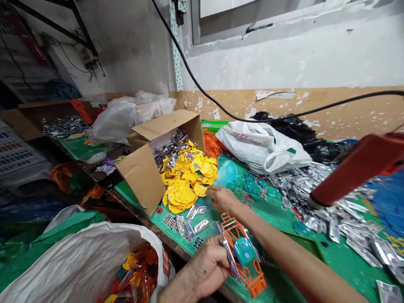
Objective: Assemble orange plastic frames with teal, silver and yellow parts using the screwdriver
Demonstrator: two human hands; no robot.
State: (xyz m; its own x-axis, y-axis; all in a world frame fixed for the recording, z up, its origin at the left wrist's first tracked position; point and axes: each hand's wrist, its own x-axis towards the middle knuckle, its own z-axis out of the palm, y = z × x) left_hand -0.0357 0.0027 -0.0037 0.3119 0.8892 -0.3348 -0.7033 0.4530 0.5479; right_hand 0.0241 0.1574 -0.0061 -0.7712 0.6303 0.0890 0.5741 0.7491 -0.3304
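My left hand (211, 266) is closed around a stack of plastic parts near the table's front edge. The stack has an orange openwork frame (257, 277), a clear teal piece (245, 251) and a flat silvery piece (229, 257) along its side. Further forward, my right hand (222, 199) pinches the edge of a yellow plastic piece (200, 190) at the right side of a yellow heap (179, 195). This heap spills out of a tipped cardboard box (143, 176), with dark silvery parts behind it. Several loose silvery pieces (201, 226) lie between my hands.
An open white sack (78, 252) with mixed coloured parts stands at the lower left. Silvery pieces (337, 214) are heaped on the right, under a blurred red object (360, 168). A white plastic bag (261, 145) lies behind. A black cable (202, 90) hangs across the back.
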